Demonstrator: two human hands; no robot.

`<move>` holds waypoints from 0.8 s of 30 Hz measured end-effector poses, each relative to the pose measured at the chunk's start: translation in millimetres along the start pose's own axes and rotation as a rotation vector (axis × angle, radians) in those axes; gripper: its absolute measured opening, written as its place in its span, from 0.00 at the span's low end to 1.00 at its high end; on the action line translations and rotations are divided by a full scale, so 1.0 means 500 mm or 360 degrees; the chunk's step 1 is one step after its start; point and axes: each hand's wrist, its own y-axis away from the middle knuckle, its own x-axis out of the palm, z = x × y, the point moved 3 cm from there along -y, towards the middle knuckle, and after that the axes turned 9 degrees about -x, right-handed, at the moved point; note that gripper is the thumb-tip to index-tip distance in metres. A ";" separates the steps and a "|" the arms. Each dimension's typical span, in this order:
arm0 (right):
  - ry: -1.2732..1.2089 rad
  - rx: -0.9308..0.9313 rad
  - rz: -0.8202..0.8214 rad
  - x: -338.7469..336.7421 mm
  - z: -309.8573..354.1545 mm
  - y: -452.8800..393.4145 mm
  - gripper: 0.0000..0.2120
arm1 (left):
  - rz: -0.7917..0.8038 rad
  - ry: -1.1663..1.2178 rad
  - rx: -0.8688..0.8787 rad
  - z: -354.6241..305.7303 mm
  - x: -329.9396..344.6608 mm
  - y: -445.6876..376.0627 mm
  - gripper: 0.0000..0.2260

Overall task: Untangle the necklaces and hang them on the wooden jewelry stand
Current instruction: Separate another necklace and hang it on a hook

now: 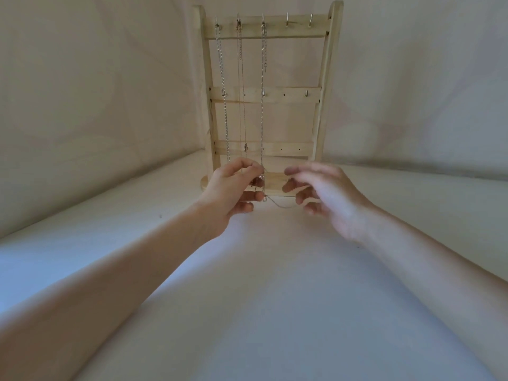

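Observation:
A pale wooden jewelry stand (pixel 327 78) rises at the back of the table, with metal hooks along its top bar. Three thin silver necklaces hang from the three left hooks: one (pixel 223 86) on the far left, a finer one (pixel 242 86) beside it, and a third (pixel 262 105) to their right. My left hand (pixel 233 191) pinches the chains' lower ends between thumb and forefinger near the stand's base. A slack length of chain (pixel 280 204) droops from there toward my right hand (pixel 327 196). That hand is blurred, its fingers spread and loosely bent, holding nothing I can make out.
The stand's base (pixel 275 180) sits on a white cloth-covered table (pixel 261 298). A draped off-white backdrop (pixel 96 92) closes in behind and on both sides. Two top hooks at the right (pixel 287 22) and several lower hooks carry nothing.

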 end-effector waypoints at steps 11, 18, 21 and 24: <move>0.0196 -0.0164 0.0080 0.012 -0.005 0.003 0.03 | 0.0200 -0.0311 0.0021 0.000 0.015 0.011 0.05; 0.0205 -0.0073 0.0097 0.007 -0.003 0.000 0.06 | 0.0351 -0.0538 0.0104 -0.010 0.019 0.014 0.06; 0.0780 -0.0339 0.0006 0.007 0.002 -0.001 0.11 | 0.0423 -0.0565 0.0086 -0.005 0.030 0.019 0.07; 0.0953 -0.0440 0.0017 0.010 0.003 -0.002 0.09 | 0.0383 -0.0423 0.0046 -0.006 0.025 0.018 0.07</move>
